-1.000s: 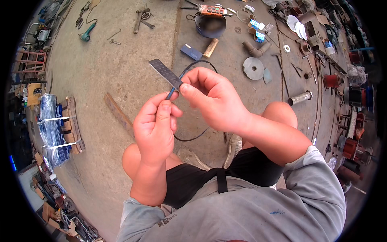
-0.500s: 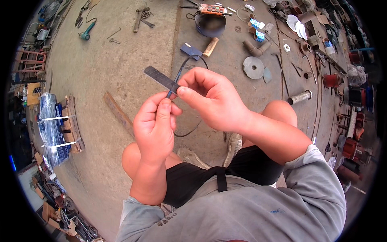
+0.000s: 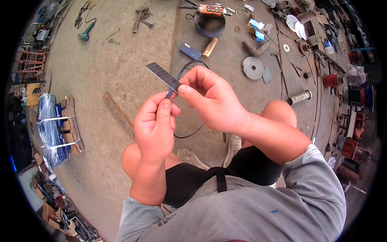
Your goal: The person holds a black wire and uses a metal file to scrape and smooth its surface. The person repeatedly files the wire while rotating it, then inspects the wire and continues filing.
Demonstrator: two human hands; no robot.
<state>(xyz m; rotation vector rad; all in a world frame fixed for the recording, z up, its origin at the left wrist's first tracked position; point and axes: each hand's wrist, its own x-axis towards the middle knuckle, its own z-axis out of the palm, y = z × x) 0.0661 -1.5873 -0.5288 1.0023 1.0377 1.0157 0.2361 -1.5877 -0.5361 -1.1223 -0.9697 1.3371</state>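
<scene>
Left hand (image 3: 155,129) grips the utility knife (image 3: 171,93) handle; right hand (image 3: 209,101) pinches the segmented blade (image 3: 161,74). Advisable: keep fingertips off the cutting edge.

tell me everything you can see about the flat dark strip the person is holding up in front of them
The flat dark strip is thin, long and narrow, grey-black, with fine cross lines that split it into segments, like a snap-off blade; it looks like metal. It slants up and to the left over the concrete floor. Its lower end is pinched by the right hand, with the left hand just beneath. Its upper end is free.
</scene>
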